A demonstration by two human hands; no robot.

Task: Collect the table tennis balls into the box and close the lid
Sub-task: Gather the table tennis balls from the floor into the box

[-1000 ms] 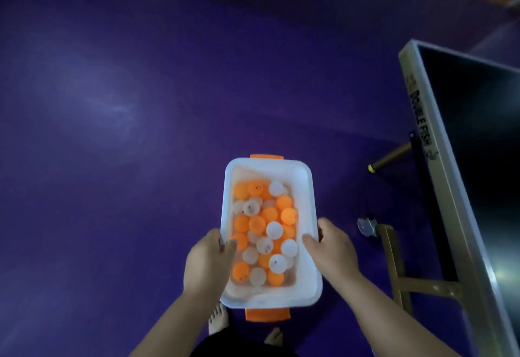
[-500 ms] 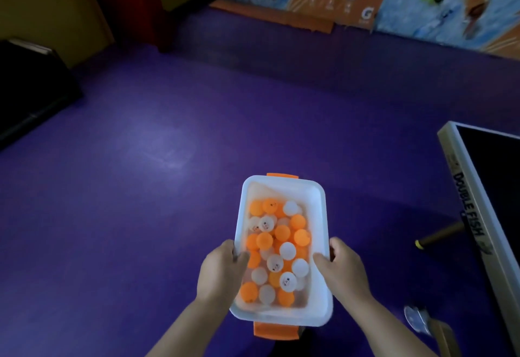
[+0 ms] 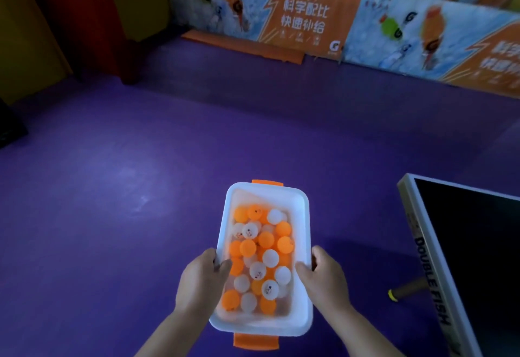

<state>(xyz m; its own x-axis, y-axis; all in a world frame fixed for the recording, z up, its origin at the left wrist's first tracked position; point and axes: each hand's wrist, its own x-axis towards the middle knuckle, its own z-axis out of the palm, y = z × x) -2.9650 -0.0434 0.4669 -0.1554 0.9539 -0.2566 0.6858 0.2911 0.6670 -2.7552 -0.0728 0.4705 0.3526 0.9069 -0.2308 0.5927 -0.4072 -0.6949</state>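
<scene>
Both hands, left (image 3: 201, 282) and right (image 3: 323, 279), grip the long sides of the open box (image 3: 305, 247) of balls (image 3: 260, 258), its long axis pointing away from the person.

Translucent white plastic box (image 3: 305, 233), smooth, with opaque orange plastic clips (image 3: 256, 340) near and far. Matt orange and white plastic balls (image 3: 266, 240) inside. Purple floor (image 3: 112, 202), smooth with dull sheen. Glossy printed barriers (image 3: 306, 19) far. Dark, faintly glossy table (image 3: 478, 244) right, pale edge.
</scene>
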